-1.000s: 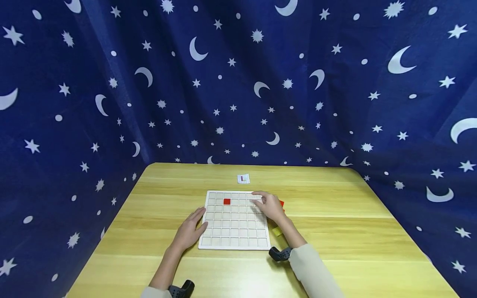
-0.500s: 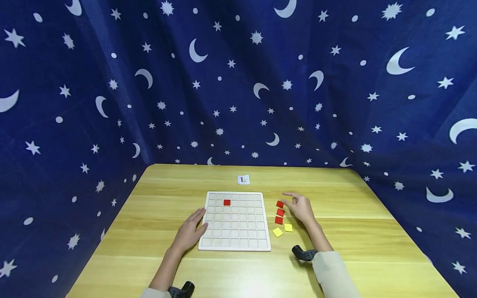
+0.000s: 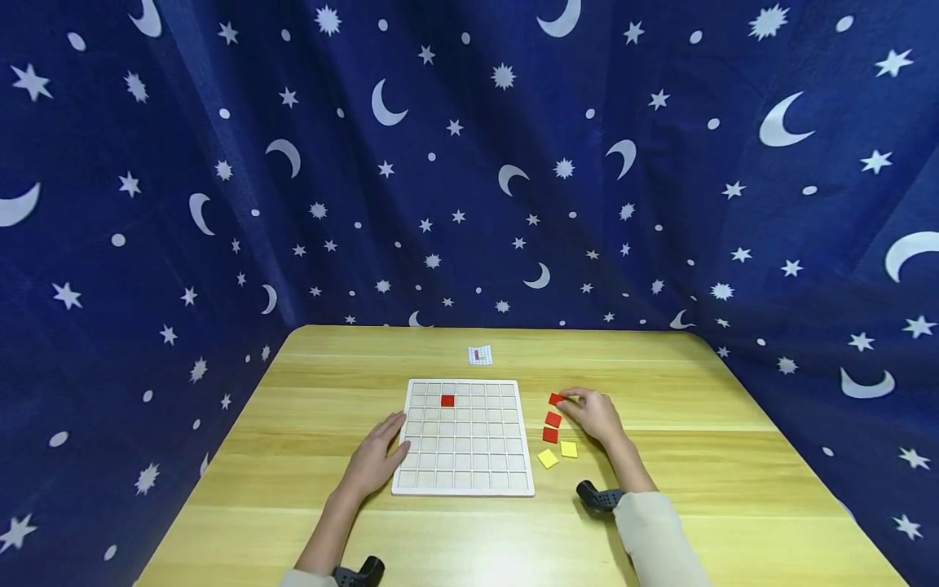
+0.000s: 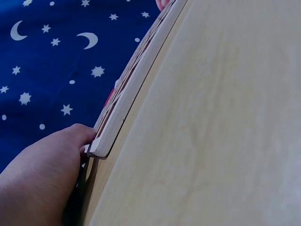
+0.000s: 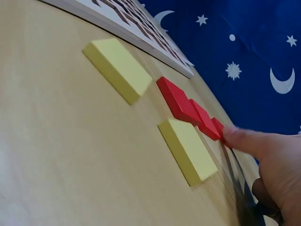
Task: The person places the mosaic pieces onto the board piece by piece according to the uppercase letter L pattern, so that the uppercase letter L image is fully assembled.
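The white square grid board (image 3: 467,487) lies flat on the wooden table, a single red tile (image 3: 447,401) sitting in one of its far cells. Along the board's left edge rests my left hand (image 3: 372,459), fingers extended and thumb over the rim; the left wrist view shows this thumb (image 4: 83,134) at the board's corner. To the right of the board, my right hand (image 3: 597,417) pinches the farthest loose red tile (image 3: 555,399) between thumb and index finger. Two more red tiles lie nearer, one a middle tile (image 3: 553,419), the other a near tile (image 3: 550,435).
Two yellow tiles lie just nearer than the red ones, a left yellow tile (image 3: 548,459) and a right yellow tile (image 3: 568,449). Beyond the board is a small printed grid card (image 3: 480,355). A dark blue curtain (image 3: 469,163) with moons and stars hangs behind the table.
My right hand has moved right from over the board to the loose tiles, and its fingers have closed on the farthest red one, which has shifted slightly. My left hand has stayed put.
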The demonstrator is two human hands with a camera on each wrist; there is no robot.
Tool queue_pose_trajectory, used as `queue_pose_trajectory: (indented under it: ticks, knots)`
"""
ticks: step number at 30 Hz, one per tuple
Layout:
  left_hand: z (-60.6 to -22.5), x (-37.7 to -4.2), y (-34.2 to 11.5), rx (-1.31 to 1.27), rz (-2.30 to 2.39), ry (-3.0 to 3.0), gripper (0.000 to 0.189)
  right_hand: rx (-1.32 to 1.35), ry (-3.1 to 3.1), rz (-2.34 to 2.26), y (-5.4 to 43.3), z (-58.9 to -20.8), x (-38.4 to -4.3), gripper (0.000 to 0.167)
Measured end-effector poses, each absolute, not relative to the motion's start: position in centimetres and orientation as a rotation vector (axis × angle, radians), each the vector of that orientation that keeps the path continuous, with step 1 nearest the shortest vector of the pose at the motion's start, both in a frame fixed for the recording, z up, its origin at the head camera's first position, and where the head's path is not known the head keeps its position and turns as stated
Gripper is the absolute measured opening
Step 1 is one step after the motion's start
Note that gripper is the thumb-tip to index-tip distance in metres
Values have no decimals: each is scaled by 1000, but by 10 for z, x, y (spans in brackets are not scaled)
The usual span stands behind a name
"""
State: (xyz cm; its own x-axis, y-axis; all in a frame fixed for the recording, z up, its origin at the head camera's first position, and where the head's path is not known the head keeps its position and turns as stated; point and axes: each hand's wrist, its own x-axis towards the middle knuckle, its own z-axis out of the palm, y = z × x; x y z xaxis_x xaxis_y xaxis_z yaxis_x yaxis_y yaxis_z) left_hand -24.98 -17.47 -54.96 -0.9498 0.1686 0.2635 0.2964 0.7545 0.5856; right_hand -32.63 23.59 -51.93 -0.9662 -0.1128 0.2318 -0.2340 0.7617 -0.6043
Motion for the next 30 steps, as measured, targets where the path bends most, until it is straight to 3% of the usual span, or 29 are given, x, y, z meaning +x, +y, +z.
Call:
queue_pose_trajectory:
  ticks: [13,30]
  knots:
    - [-549,-249,-176,-391,-964,-2752,54,287,-2735,879,234,-517,-334,34]
    - [-549,-249,-175,-383,-986,-2746,53,607,-2631,991,149,-503,-321,27]
